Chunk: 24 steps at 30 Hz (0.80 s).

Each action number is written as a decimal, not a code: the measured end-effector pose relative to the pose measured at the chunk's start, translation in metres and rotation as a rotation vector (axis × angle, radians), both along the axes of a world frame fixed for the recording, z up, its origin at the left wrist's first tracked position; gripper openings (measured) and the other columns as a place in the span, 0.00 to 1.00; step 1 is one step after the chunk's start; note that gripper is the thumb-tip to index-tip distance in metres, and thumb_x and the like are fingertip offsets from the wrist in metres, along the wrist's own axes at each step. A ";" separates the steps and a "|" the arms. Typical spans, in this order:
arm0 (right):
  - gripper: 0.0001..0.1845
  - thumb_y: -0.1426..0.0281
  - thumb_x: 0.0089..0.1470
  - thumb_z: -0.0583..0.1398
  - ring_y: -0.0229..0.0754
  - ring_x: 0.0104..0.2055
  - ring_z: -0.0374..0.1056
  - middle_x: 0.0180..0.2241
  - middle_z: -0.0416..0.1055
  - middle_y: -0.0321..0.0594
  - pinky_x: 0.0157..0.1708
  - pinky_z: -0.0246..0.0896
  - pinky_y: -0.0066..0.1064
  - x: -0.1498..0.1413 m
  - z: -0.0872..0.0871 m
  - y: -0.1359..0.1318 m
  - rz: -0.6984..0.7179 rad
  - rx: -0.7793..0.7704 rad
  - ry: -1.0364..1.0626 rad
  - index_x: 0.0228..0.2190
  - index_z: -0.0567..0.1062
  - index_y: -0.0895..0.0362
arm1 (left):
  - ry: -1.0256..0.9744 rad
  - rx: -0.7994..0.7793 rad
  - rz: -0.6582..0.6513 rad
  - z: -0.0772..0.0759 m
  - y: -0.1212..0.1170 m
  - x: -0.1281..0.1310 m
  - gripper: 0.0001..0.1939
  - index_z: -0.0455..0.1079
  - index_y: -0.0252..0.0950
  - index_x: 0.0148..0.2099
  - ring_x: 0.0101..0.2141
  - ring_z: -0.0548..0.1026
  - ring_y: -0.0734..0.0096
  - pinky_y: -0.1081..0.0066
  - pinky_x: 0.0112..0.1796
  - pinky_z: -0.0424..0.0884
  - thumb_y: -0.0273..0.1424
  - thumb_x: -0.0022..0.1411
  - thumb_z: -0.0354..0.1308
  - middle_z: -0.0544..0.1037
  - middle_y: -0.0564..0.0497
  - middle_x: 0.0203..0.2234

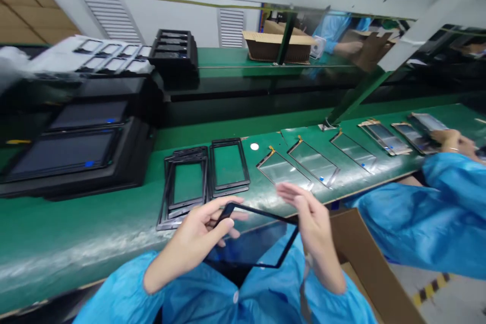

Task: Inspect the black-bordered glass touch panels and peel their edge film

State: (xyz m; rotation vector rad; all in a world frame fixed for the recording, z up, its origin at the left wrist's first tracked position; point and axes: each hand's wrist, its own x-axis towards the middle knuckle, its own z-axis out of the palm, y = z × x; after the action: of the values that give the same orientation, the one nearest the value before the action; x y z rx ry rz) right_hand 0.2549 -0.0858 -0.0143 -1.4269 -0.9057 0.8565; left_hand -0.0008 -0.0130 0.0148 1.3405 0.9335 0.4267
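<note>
**Black-bordered rectangular glass panel (pixel 254 245) pinched in the bare left hand (pixel 201 235)!**

And here it is, the panel, held tilted in front of the blue-clad lap, by the near edge of the long green table (pixel 94 228). One corner is clamped between the thumb and fingers of the left hand. At the opposite end, the bare right hand (pixel 313 225) is placed right along the edge, fingers stretched out; whether the edge is gripped there cannot be told.

Just beyond the left hand, a loose stack of black rectangular plastic frames (pixel 186 203) is seen, and right beside it a neater pair of black frames (pixel 231 185). A small white round disc (pixel 254 147) is spotted next to them. Along to the right, three clear glass sheets with orange tabs (pixel 314 162) are laid out in a row, two of them marked by small blue stickers.

Over on the left, dark flat screens (pixel 64 154) are carried by big black trays (pixel 136 162). Far right, more panels (pixel 385 136) are lined up, and one is being handled by a blue-sleeved co-worker's hand (pixel 451 139).
</note>
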 end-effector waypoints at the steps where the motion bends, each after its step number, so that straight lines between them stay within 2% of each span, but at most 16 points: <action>1: 0.22 0.50 0.68 0.62 0.52 0.52 0.82 0.51 0.85 0.46 0.53 0.76 0.40 0.011 -0.005 -0.004 -0.036 -0.019 -0.028 0.49 0.86 0.51 | -0.045 -0.044 0.070 -0.001 -0.001 -0.001 0.24 0.71 0.40 0.67 0.38 0.88 0.57 0.71 0.31 0.81 0.42 0.74 0.61 0.87 0.39 0.50; 4: 0.29 0.44 0.68 0.59 0.55 0.44 0.84 0.44 0.87 0.50 0.44 0.80 0.42 0.032 -0.021 -0.017 0.027 -0.082 0.132 0.49 0.86 0.53 | -0.136 -0.086 0.200 -0.005 -0.002 -0.005 0.26 0.70 0.36 0.64 0.35 0.88 0.58 0.71 0.29 0.81 0.43 0.71 0.65 0.86 0.35 0.49; 6: 0.29 0.44 0.66 0.60 0.55 0.36 0.85 0.37 0.87 0.49 0.38 0.81 0.42 0.028 -0.025 -0.024 0.079 -0.078 0.271 0.52 0.84 0.53 | -0.162 -0.082 0.259 -0.008 -0.001 -0.007 0.26 0.70 0.36 0.63 0.33 0.87 0.58 0.71 0.27 0.81 0.44 0.70 0.66 0.87 0.35 0.47; 8: 0.25 0.49 0.63 0.66 0.52 0.29 0.84 0.32 0.87 0.45 0.33 0.80 0.39 0.015 -0.022 -0.028 0.055 -0.059 0.319 0.53 0.82 0.51 | -0.170 -0.077 0.303 -0.011 0.001 -0.008 0.27 0.70 0.36 0.63 0.32 0.87 0.58 0.72 0.26 0.80 0.45 0.70 0.67 0.87 0.36 0.46; 10: 0.19 0.56 0.61 0.71 0.49 0.25 0.83 0.30 0.86 0.42 0.29 0.78 0.34 0.002 -0.015 -0.027 0.011 -0.044 0.300 0.50 0.81 0.51 | -0.171 -0.071 0.323 -0.013 0.003 -0.009 0.26 0.70 0.37 0.62 0.32 0.87 0.58 0.71 0.25 0.80 0.45 0.69 0.68 0.87 0.37 0.45; 14: 0.15 0.57 0.61 0.71 0.46 0.22 0.82 0.27 0.86 0.43 0.26 0.76 0.30 -0.011 -0.004 -0.021 -0.005 -0.008 0.249 0.43 0.80 0.54 | -0.185 -0.043 0.322 -0.015 0.007 -0.012 0.25 0.72 0.39 0.59 0.30 0.87 0.57 0.71 0.23 0.80 0.45 0.67 0.70 0.88 0.40 0.44; 19: 0.16 0.56 0.62 0.70 0.48 0.24 0.83 0.28 0.86 0.46 0.26 0.78 0.32 -0.010 -0.007 -0.020 -0.005 -0.038 0.221 0.43 0.79 0.55 | -0.210 -0.056 0.327 -0.015 0.009 -0.018 0.22 0.74 0.41 0.58 0.29 0.87 0.57 0.72 0.23 0.80 0.43 0.67 0.71 0.88 0.41 0.41; 22: 0.20 0.55 0.59 0.72 0.48 0.23 0.82 0.27 0.86 0.46 0.26 0.77 0.32 -0.011 -0.013 -0.017 -0.058 -0.052 0.252 0.43 0.79 0.56 | -0.313 -0.077 0.397 -0.017 0.009 -0.021 0.28 0.73 0.43 0.64 0.31 0.88 0.56 0.72 0.26 0.81 0.43 0.65 0.72 0.88 0.40 0.43; 24: 0.24 0.54 0.55 0.74 0.47 0.22 0.81 0.27 0.85 0.44 0.26 0.77 0.32 -0.016 -0.018 -0.011 -0.160 -0.023 0.324 0.44 0.78 0.56 | -0.480 -0.094 0.456 -0.020 0.004 -0.018 0.36 0.71 0.46 0.69 0.40 0.88 0.50 0.66 0.34 0.85 0.48 0.63 0.73 0.87 0.37 0.49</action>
State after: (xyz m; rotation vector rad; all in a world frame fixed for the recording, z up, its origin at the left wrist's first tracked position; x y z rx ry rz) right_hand 0.2392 -0.0969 -0.0326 -1.3132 -0.5312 0.9448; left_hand -0.0191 -0.0085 -0.0057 0.8721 0.8330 0.9934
